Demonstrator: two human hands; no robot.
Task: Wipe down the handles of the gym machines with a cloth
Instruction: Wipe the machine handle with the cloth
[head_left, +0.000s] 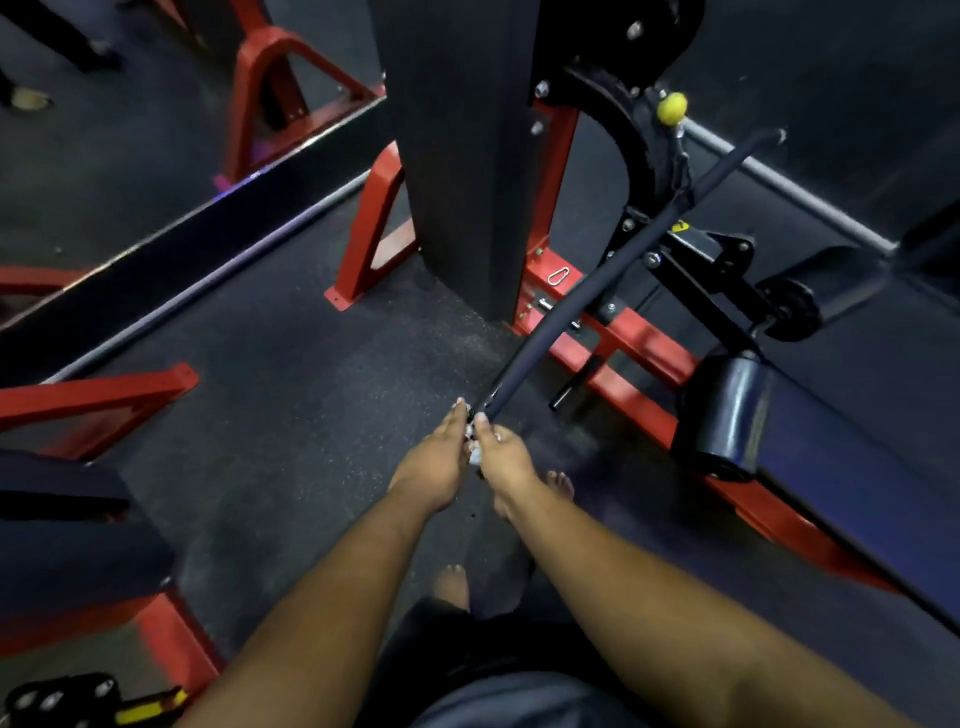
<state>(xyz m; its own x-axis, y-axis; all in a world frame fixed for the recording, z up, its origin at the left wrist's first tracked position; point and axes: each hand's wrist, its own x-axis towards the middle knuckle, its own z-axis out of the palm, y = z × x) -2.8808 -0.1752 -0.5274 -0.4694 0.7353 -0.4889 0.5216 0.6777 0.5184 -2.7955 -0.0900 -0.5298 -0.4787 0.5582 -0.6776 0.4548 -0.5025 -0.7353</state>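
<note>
- Presently, the long black foam-covered pull bar (597, 270) is seen hanging slantwise from the cable below the round yellow stopper ball (671, 107), its near end held between both hands above the speckled dark rubber floor (270, 395).
- Risk: the bar is judged free to swing on its cable; if the near end were released, it could strike the red steel machine frame (618, 353) or the bare foot (560, 484) below.
- Risk: the small crumpled white cloth (474, 453) is barely exposed and could be dropped.
- Left hand (434, 462): fingers extended, tips touching the bar end; a true hold cannot be confirmed.
- Right hand (501, 457): fingers curled, the cloth pinched at the bar end.
</note>
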